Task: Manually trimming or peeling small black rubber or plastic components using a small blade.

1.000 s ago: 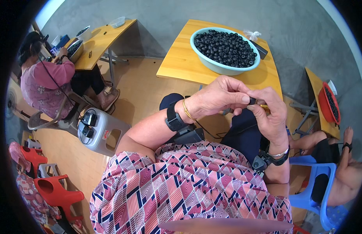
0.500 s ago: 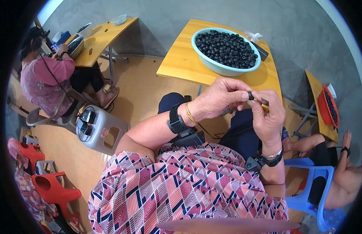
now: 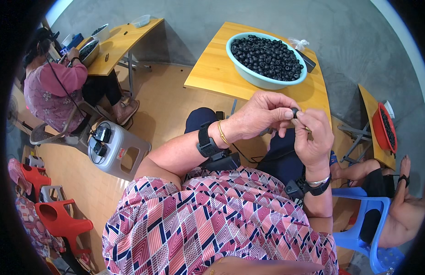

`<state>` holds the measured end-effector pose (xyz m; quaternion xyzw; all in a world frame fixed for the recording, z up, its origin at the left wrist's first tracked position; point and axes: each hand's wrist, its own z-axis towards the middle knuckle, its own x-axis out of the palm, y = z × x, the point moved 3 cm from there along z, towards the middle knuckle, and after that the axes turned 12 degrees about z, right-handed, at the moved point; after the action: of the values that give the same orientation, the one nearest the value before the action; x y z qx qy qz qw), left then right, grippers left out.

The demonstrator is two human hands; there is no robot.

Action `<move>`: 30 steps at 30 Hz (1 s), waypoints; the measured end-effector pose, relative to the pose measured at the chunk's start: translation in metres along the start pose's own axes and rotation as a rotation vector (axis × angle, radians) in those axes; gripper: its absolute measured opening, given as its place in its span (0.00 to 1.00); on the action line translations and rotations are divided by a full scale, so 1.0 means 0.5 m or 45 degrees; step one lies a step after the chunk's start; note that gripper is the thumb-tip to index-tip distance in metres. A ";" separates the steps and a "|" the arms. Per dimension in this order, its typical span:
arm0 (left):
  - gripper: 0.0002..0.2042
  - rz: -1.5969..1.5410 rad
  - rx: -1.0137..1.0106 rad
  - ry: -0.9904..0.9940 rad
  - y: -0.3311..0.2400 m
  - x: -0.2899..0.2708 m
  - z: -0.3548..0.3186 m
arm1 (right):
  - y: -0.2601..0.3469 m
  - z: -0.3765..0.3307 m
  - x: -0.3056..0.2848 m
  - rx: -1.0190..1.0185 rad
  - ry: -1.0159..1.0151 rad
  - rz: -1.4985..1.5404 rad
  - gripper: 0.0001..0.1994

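Between the thumb and fingers of my left hand (image 3: 269, 111) I pinch a small black ring-shaped piece (image 3: 294, 112), held over my lap. My right hand (image 3: 314, 132) is closed around a thin yellowish tool (image 3: 306, 128), its fingertips meeting the piece; the tool's working end is hidden by the fingers. Just beyond both hands, a pale blue basin (image 3: 267, 84) heaped with similar black pieces (image 3: 265, 57) rests on a yellow wooden table (image 3: 204, 73).
A dark block (image 3: 308, 63) and a clear plastic bag (image 3: 298, 44) lie behind the basin. To the left, a person (image 3: 59, 87) works at another table (image 3: 125, 41), beside a grey stool (image 3: 118, 151). A red basin (image 3: 381, 130) and blue chair (image 3: 359, 220) stand at right.
My right hand has turned and its fingers have closed further toward the black piece, so less of the tool shows. My left hand stays nearly in place.
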<state>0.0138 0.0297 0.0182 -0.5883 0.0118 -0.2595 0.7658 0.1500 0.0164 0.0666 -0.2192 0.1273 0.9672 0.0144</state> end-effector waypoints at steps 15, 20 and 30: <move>0.09 -0.162 -0.012 0.050 0.007 -0.014 -0.006 | -0.039 -0.032 -0.011 0.729 -0.190 0.493 0.08; 0.09 -0.106 0.030 0.054 0.012 -0.015 -0.004 | -0.034 -0.025 -0.013 0.863 -0.027 0.608 0.08; 0.09 0.044 0.124 0.058 0.011 -0.015 -0.004 | -0.014 -0.005 0.006 0.899 0.050 0.563 0.11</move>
<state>0.0088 0.0321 0.0103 -0.5440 0.0267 -0.2598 0.7974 0.1491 0.0223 0.0618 -0.1866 0.4953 0.8397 -0.1219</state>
